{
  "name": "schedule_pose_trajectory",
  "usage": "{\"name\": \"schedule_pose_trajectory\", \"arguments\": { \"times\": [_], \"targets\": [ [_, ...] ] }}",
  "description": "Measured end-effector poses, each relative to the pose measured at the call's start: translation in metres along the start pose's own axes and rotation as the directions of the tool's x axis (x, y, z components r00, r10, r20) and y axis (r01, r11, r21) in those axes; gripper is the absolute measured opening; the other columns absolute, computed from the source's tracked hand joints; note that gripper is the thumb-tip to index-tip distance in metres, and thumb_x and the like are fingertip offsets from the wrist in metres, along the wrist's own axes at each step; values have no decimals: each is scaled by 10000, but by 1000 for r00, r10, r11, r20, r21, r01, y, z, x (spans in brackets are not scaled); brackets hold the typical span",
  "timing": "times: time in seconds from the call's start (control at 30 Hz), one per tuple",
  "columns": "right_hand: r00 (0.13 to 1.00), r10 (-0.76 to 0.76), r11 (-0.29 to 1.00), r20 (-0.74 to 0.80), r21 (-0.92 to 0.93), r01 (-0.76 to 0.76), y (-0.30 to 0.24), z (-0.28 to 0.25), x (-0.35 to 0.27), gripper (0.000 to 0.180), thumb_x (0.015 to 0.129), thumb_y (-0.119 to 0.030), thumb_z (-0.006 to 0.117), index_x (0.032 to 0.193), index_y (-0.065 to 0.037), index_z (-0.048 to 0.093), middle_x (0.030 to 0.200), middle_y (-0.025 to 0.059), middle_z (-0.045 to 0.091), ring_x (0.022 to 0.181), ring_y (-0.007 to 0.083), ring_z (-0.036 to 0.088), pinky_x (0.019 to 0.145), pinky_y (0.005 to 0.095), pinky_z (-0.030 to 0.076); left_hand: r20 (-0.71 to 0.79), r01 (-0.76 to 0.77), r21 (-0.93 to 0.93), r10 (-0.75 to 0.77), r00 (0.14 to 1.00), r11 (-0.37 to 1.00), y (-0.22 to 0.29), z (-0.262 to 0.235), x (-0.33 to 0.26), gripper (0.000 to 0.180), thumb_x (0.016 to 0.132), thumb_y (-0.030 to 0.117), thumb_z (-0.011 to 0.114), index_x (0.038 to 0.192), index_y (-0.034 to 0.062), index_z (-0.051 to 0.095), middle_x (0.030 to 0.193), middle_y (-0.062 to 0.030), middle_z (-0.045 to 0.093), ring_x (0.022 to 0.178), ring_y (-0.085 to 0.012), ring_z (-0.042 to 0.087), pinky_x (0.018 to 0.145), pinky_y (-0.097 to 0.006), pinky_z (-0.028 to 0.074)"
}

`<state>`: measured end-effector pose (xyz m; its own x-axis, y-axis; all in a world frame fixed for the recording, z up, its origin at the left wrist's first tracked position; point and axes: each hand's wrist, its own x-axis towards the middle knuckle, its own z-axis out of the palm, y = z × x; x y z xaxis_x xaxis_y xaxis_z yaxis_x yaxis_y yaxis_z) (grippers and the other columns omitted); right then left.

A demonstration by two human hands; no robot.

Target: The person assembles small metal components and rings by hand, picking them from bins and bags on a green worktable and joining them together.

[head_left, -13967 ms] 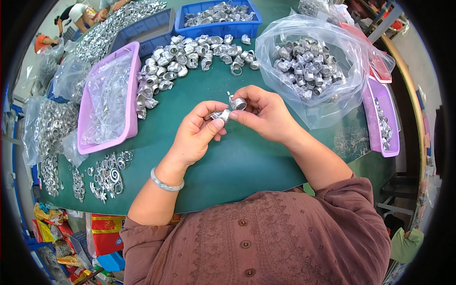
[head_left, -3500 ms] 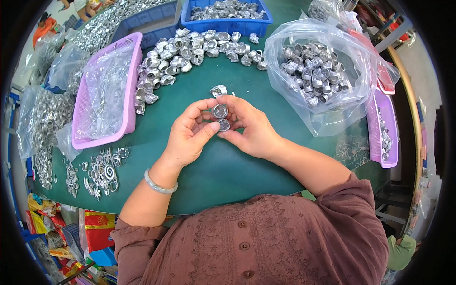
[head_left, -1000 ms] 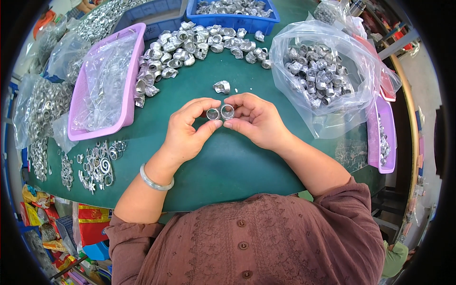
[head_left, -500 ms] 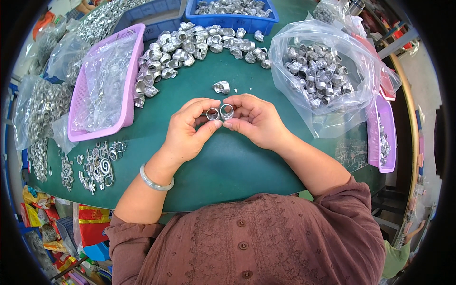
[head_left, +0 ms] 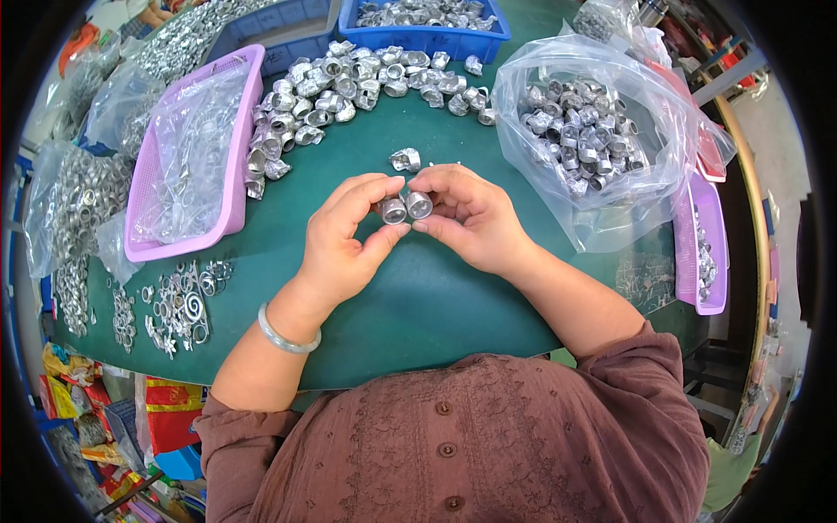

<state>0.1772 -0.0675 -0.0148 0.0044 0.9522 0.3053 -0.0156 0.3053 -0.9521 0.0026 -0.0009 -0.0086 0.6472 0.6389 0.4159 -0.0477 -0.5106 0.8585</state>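
Holding two silver metal rings in total, the person has one in each hand: the left ring is pinched between thumb and fingers of the left hand, and the right ring in the same manner by the right hand. The rings are side by side at the fingertips, between the hands, above the green table; whether they touch, I cannot tell. Their round ends face toward the person, so each ring's axis runs roughly away from the chest. One single metal piece lies just beyond the fingertips, its longer side going about left to right. Around are one blue bin, one grey bin, two purple baskets, one at each side, and, at the right, one clear bag. Its metal pieces, like those of the curved heap, are too many to count.
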Motion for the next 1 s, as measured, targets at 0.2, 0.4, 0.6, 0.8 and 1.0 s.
{"name": "schedule_pose_trajectory", "arguments": {
  "times": [0.2,0.4,0.6,0.8,1.0],
  "targets": [
    [981,-196,925,7,-332,187,-8,0,1,337,701,78,634,1009,-29,548,1035,115,548,840,190,608,697,273,519,-30,-56,68,58,998,996,3,1,0,465,699,-92,634,1137,6,511,1091,-106,493,991,-186,533,864,-294,459],
    [962,-273,845,26,-472,253,-12,0,3,358,662,65,651,986,-52,553,1048,119,550,789,226,610,675,288,511,-45,-86,63,89,995,994,0,2,0,508,684,-113,633,1158,13,502,1088,-106,495,995,-183,531,857,-289,464],
    [959,-281,836,30,-482,260,-13,1,2,360,662,65,650,987,-52,550,1042,117,551,785,223,609,672,289,514,-50,-97,58,100,994,994,0,2,0,523,680,-117,635,1167,17,498,1087,-104,496,996,-182,531,860,-293,466],
    [960,-277,851,28,-456,259,-13,2,2,360,661,75,648,986,-42,549,1037,118,548,788,214,610,669,283,516,-55,-106,74,110,992,992,4,2,0,530,677,-108,644,1170,19,498,1079,-101,501,990,-180,535,858,-293,469],
    [973,-231,899,13,-379,219,-12,2,1,349,672,98,633,988,-23,546,1050,121,537,841,207,615,724,274,527,-68,-128,142,138,988,982,8,2,0,530,673,-85,662,1168,21,504,1051,-103,519,964,-180,546,836,-284,472]
  ]
}}
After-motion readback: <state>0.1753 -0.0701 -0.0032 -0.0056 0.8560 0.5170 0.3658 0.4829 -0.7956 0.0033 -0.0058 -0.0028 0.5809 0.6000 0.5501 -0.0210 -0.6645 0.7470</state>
